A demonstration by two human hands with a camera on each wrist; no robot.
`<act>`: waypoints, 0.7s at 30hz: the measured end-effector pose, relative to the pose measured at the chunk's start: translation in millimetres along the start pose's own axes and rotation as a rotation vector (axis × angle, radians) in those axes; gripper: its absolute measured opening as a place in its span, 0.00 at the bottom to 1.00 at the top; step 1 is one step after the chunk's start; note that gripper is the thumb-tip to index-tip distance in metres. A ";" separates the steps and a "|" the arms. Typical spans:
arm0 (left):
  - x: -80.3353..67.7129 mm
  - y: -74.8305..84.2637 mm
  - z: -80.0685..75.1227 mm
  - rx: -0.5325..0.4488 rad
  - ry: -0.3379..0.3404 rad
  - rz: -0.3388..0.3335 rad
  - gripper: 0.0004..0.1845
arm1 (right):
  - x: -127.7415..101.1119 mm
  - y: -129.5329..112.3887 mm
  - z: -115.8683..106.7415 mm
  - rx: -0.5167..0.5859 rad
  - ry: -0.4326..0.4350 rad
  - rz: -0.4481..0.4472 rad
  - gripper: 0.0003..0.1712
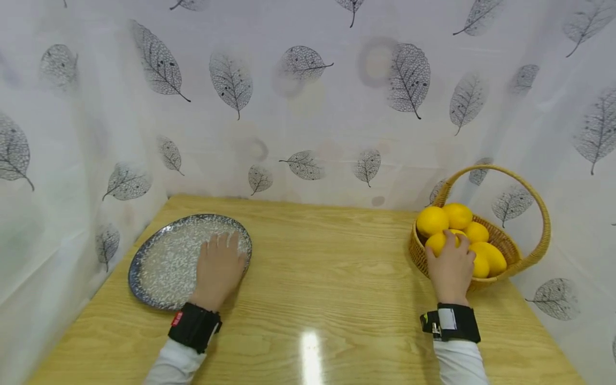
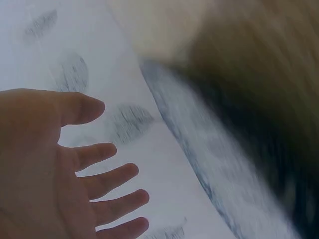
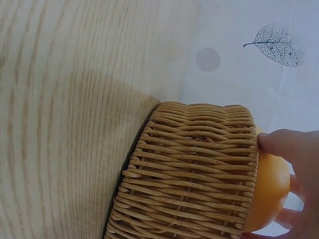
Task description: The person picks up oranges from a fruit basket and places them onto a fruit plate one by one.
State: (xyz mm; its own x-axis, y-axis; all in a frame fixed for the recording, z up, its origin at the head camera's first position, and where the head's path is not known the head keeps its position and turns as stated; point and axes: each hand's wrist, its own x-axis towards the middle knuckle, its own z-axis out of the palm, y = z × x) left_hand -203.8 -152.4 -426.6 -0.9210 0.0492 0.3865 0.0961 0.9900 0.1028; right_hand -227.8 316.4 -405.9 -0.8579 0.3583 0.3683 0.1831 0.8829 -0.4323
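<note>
Yellow fruit (image 1: 436,242) | right hand (image 1: 451,269): fingers curled round it | left hand (image 1: 218,271): fingers spread above plate (image 1: 166,262)

Both forearms reached in from the near side of the counter (image 1: 317,278), each in a white sleeve, with a black band at each wrist. The left forearm (image 1: 175,361) slanted inward; its hand, the left hand (image 1: 218,272), lay toward the counter's left edge, palm down, fingers (image 2: 122,204) extended and slightly parted, thumb (image 2: 82,107) held away from them. The right forearm (image 1: 459,361) ran nearly straight toward the far edge. Near the right edge, the right hand (image 1: 451,272) was bent into a grip, thumb opposing the curled fingers.
</note>
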 end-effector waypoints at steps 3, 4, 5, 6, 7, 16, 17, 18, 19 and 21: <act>9.1 -37.1 -7.7 -0.004 -0.027 -0.037 0.22 | -0.3 -0.4 0.4 -0.003 0.008 -0.002 0.33; 11.7 -49.9 -9.5 0.004 -0.038 -0.050 0.21 | -0.3 -0.8 0.2 -0.004 0.008 -0.003 0.33; 13.7 -62.6 -10.4 -0.007 -0.049 -0.064 0.20 | -0.1 -1.2 0.0 -0.005 0.008 -0.002 0.32; 15.6 -75.5 -11.0 -0.008 -0.065 -0.074 0.19 | 0.1 -1.6 -0.3 -0.007 0.007 -0.002 0.32; 16.7 -87.3 -11.2 -0.010 -0.083 -0.085 0.19 | 0.3 -1.7 -0.5 -0.009 0.007 -0.001 0.32; 12.5 -168.2 -20.9 -0.080 -0.331 -0.251 0.29 | 1.5 0.4 3.3 -0.027 0.010 -0.002 0.31; 12.1 -175.1 -22.0 -0.086 -0.346 -0.260 0.29 | 1.6 0.5 3.8 -0.026 0.009 0.001 0.31; 12.1 -181.7 -22.8 -0.091 -0.360 -0.263 0.29 | 1.8 0.3 4.1 -0.026 0.008 0.003 0.31; 12.5 -187.7 -23.6 -0.093 -0.373 -0.260 0.29 | 2.1 0.1 4.4 -0.025 0.006 0.004 0.31; 13.4 -197.2 -24.0 -0.092 -0.392 -0.240 0.28 | 2.5 -0.6 4.7 -0.025 0.005 0.003 0.32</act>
State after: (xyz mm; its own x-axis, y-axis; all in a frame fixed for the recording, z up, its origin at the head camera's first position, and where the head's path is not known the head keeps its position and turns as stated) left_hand -226.0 -350.2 -419.7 -0.9927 -0.1159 -0.0322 -0.1202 0.9647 0.2345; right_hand -232.3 315.4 -408.6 -0.8550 0.3627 0.3707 0.1981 0.8889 -0.4130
